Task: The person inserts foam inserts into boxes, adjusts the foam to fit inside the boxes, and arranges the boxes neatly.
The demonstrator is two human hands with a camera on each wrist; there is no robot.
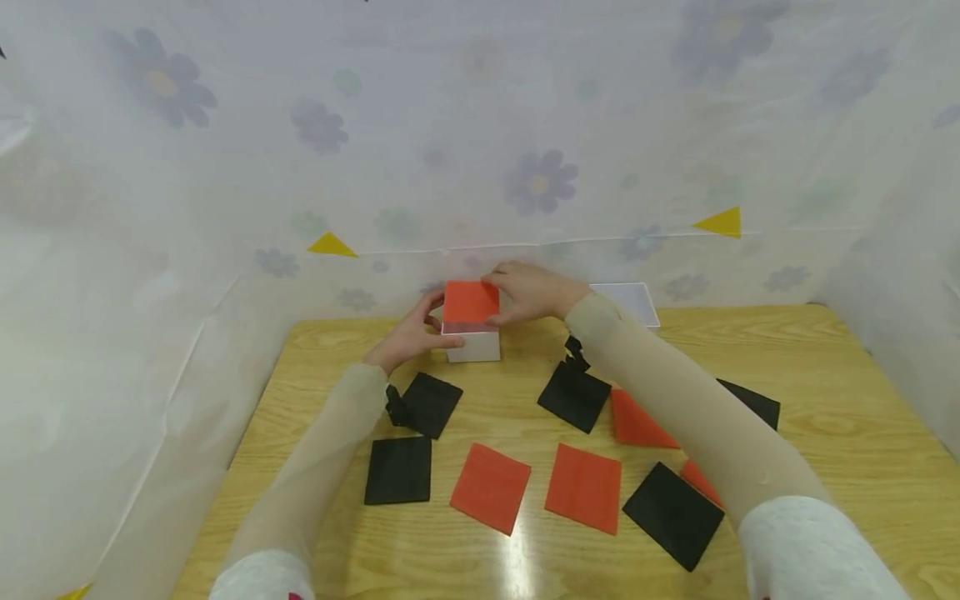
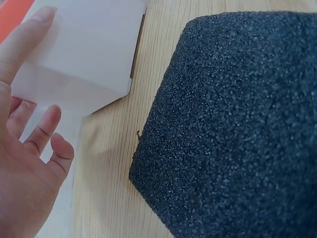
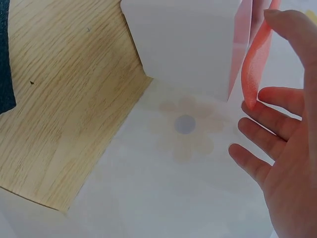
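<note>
Fingers first: on the right hand [image 1: 528, 292] we see them relaxed and slightly apart, laid over the far edge of the red square [image 1: 471, 302], whose edge shows bowed against the fingertips [image 3: 257, 111] in the right wrist view. The left hand [image 1: 411, 335] has straight, spread fingers resting against the near-left side of the white box [image 1: 474, 343]; it grips nothing.

The red square lies on top of the white box, at centre frame near the back edge of the desk [image 1: 840, 417]. It looks to us only perched there, held by light touch.

Risks as we judge them: the soft sheet may buckle under the right fingers and slide off the far side onto the floral cloth [image 3: 185, 124]. The box seems light; a push from one hand alone could skid it.

Outward: black squares [image 1: 425, 403] and more red squares [image 1: 491, 487] lie scattered in the lower half of the frame. Both forearms pass just above them, so a sleeve could drag one. A second white box [image 1: 628, 302] sits right of centre, behind the right wrist.
</note>
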